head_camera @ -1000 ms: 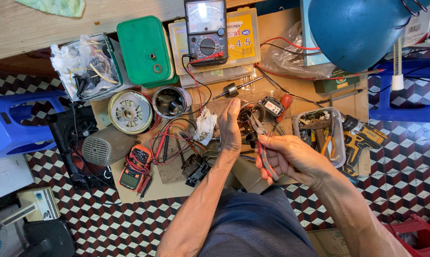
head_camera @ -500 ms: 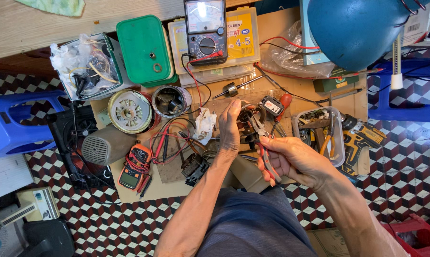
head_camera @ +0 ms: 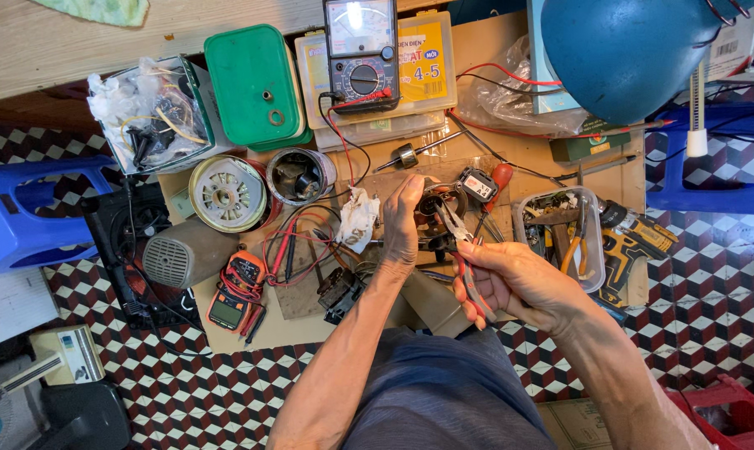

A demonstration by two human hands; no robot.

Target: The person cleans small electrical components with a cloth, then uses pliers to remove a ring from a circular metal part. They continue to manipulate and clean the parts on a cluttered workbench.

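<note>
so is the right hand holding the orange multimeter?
No, the right hand grips red-handled pliers; the orange multimeter lies untouched on the cardboard.

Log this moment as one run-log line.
left hand: steadies small motor part | right hand: grips red-handled pliers, tips at the part | nearby: analog multimeter, parts tray

Bright even daylight, soft short shadows, sharp focus over the cardboard work mat [head_camera: 552, 158], mild glare on the analog multimeter [head_camera: 361, 46] face and clear plastic bag [head_camera: 510, 96], slight wide-angle bending at frame edges, no motion blur.
</note>
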